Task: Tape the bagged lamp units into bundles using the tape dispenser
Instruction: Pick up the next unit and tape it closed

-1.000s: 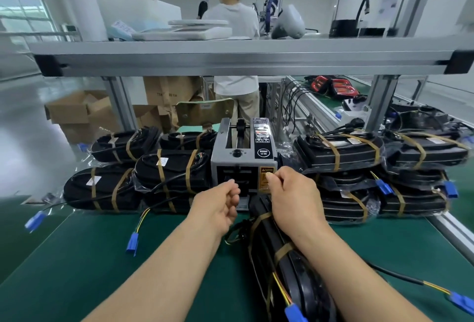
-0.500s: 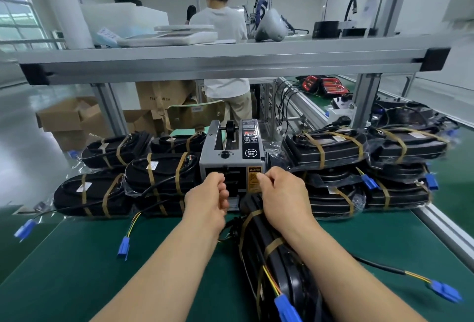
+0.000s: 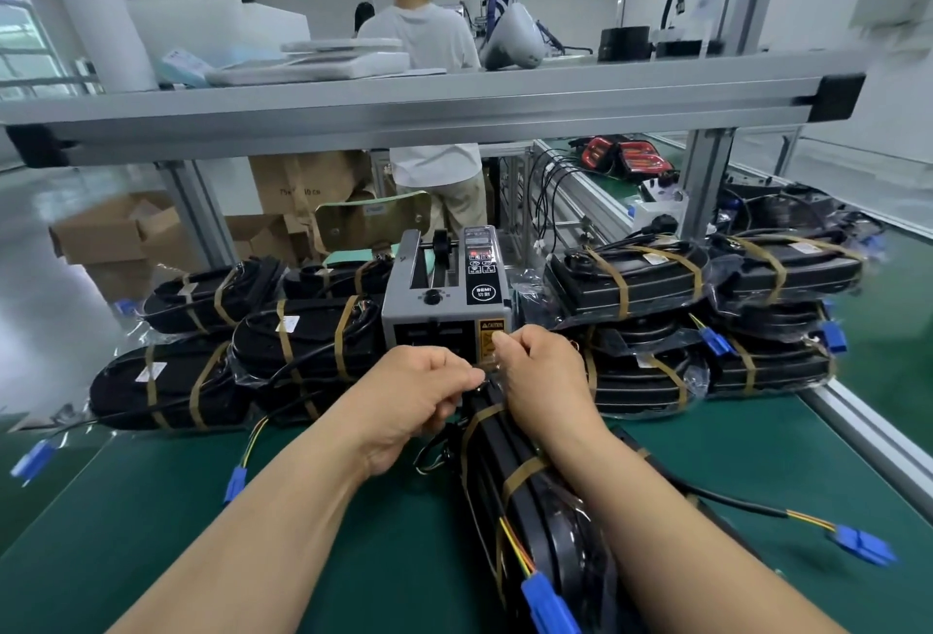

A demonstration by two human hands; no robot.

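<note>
At my far left, cardboard boxes [image 3: 101, 234] sit on the glossy floor beyond the bench. Nearer, on the matte green mat [image 3: 126, 507], I see the left stack [image 3: 202, 365]: long black lamp units in crinkled clear bags, each bound by two flat brown bands, with thin wires trailing to a blue plug [image 3: 33, 456]. My left hand [image 3: 419, 396] is curled, thumb against forefinger, pinching one end of a short glossy strip of tape [image 3: 487, 373] at the mouth of the dispenser [image 3: 447, 300]. The strip is too small for me to read clearly. The dispenser is a boxy grey metal unit with a black knob, a black control panel and a yellow caution label, standing between the two stacks. My right hand [image 3: 545, 381] is curled too, its thumb and forefinger nipping the strip's other end right against the label. Under my right forearm lies the bundle [image 3: 565, 547], slim, black and shiny, touching the dispenser's foot and running back toward me, crossed by brown bands. To the right, the right stack [image 3: 656, 290] holds flatter banded units piled in layers, just beside a ribbed aluminium rail [image 3: 868, 436].
</note>
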